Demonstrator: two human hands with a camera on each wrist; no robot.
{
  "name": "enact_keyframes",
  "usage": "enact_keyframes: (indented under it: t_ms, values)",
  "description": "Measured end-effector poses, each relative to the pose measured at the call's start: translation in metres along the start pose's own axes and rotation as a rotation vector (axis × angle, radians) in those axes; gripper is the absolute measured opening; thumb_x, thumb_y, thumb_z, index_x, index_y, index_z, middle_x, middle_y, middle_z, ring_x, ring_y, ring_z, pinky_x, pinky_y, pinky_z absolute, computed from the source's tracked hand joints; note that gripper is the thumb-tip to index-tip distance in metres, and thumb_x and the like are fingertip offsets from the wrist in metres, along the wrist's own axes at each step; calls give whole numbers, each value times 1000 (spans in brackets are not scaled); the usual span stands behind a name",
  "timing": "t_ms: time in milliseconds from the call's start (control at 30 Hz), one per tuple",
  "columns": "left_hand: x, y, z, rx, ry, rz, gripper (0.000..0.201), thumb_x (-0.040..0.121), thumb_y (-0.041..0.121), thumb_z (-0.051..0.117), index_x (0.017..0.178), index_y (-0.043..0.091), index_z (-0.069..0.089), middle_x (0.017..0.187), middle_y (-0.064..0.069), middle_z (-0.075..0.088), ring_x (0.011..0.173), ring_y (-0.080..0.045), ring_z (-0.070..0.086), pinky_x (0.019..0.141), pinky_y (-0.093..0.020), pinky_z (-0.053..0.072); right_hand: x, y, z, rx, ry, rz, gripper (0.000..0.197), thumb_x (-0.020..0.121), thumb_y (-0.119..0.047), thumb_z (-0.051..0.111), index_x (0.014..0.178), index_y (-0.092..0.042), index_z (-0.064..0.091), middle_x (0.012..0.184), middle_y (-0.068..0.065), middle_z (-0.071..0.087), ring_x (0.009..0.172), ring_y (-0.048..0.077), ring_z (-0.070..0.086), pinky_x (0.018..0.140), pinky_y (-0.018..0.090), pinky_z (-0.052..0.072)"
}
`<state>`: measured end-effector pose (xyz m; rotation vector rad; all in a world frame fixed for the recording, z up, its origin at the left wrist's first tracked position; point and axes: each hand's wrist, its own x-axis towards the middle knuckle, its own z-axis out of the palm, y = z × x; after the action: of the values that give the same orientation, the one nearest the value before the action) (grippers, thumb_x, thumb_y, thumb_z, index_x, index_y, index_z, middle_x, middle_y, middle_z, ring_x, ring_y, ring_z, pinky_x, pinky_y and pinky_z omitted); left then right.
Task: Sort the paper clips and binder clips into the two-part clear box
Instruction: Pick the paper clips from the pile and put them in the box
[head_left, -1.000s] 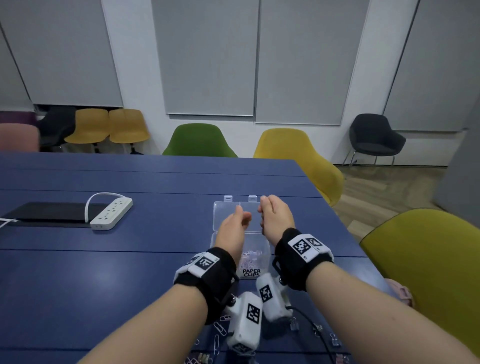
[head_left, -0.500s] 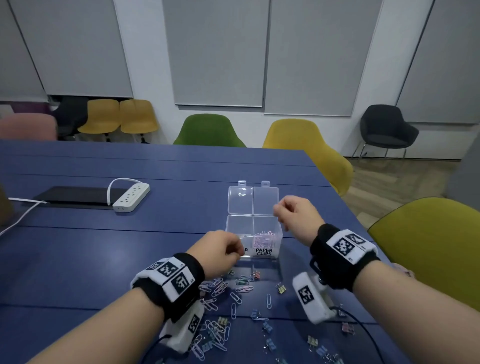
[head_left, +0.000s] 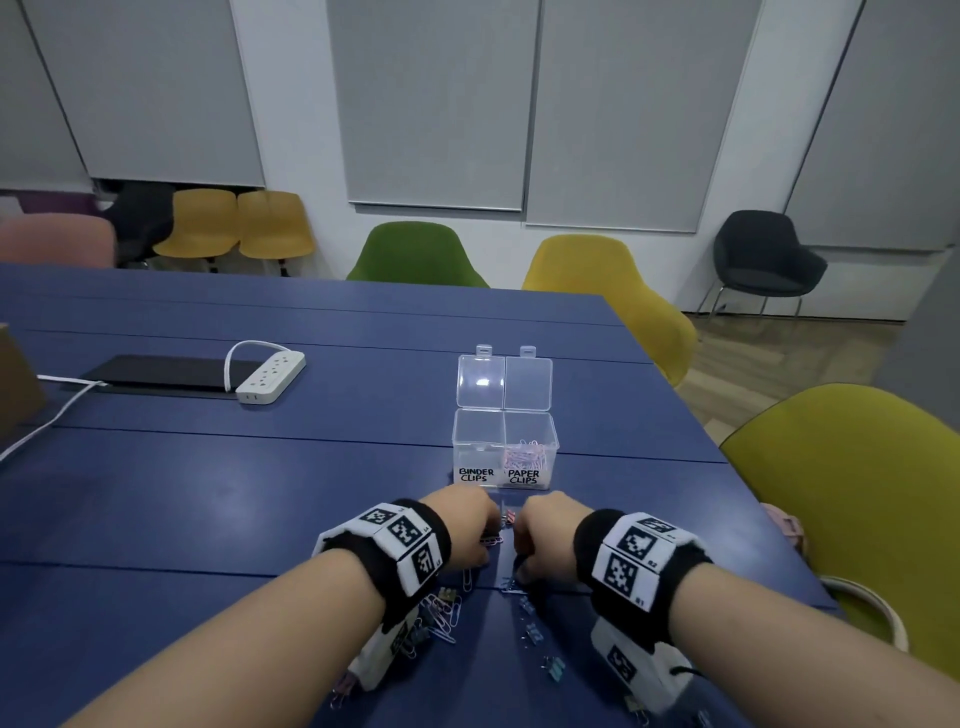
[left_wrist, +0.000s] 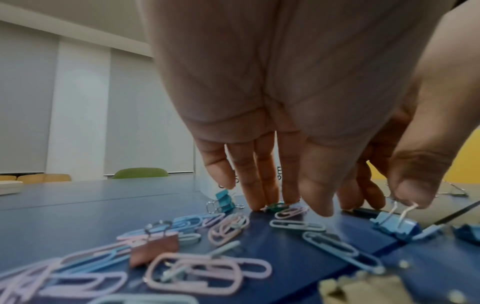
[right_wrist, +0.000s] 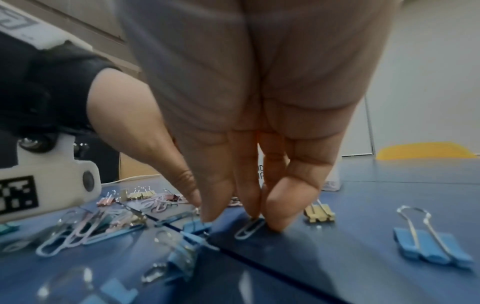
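Note:
The clear two-part box (head_left: 504, 447) stands open on the blue table (head_left: 208, 499). Its "BINDER CLIPS" half looks empty; the "PAPER CLIPS" half holds pink paper clips (head_left: 524, 454). Both hands are down on the table just in front of it, among scattered paper clips (head_left: 441, 616) and binder clips (head_left: 530, 626). My left hand (head_left: 478, 540) (left_wrist: 291, 205) reaches down with straight fingers, its tips touching the table at a green clip (left_wrist: 275, 206). My right hand (head_left: 519, 558) (right_wrist: 205, 209) pinches the wire handles of a blue binder clip (left_wrist: 394, 225) (right_wrist: 197, 226); its other fingers rest by a blue paper clip (right_wrist: 249, 226).
A white power strip (head_left: 270, 376) and a black flat pad (head_left: 156, 371) lie at the far left. The table's right edge runs close to my right arm, with a yellow-green chair (head_left: 857, 493) beyond it. More blue and gold binder clips (right_wrist: 431, 246) lie to the right.
Both hands came back from over the box and dropped to the table in front of it. The view tilted down, showing the box labels.

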<state>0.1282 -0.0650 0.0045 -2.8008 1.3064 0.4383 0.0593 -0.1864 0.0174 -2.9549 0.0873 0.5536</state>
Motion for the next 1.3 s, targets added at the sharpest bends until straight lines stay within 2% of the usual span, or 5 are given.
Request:
enact_keyframes:
  t_ms: [333, 467, 633, 1033, 1300]
  values:
    - [-1, 21, -8, 119, -17, -124, 25, 88, 9, 57, 111, 6, 67, 114, -12, 67, 106, -29, 63, 86, -33, 50, -3, -20, 2, -86, -27, 96, 29, 74, -23, 78, 75, -10, 52, 75, 5, 53, 70, 23, 53, 68, 28, 44]
    - [2, 27, -11, 109, -48, -172, 27, 91, 6, 52, 115, 1, 64, 121, -15, 64, 112, -30, 60, 90, -34, 48, -2, -23, 4, -64, -14, 115, 47, 77, -16, 76, 117, -5, 55, 115, 12, 63, 103, 30, 63, 74, 31, 46]
    - [3, 29, -8, 81, -38, -213, 29, 91, 2, 50, 117, -1, 63, 123, -17, 62, 113, -31, 60, 93, -34, 47, -2, -22, 9, -95, -19, 116, 40, 86, -10, 62, 124, -6, 53, 124, 16, 60, 106, 32, 62, 85, 35, 50]
    - [-6, 22, 14, 29, -40, -215, 31, 87, 5, 56, 118, 2, 53, 124, -15, 59, 113, -32, 59, 92, -37, 49, -25, 22, 18, 100, 58, 95, 27, 81, -12, 55, 59, -24, 46, 78, -3, 60, 77, 19, 55, 70, 23, 44]
    - [-23, 10, 7, -209, 22, -262, 7, 92, 12, 52, 98, 15, 49, 110, -9, 60, 95, -24, 57, 85, -30, 47, -44, 47, 18, 535, 147, 157, 31, 83, 9, 38, 68, -16, 48, 64, 0, 57, 52, 8, 59, 42, 12, 40]
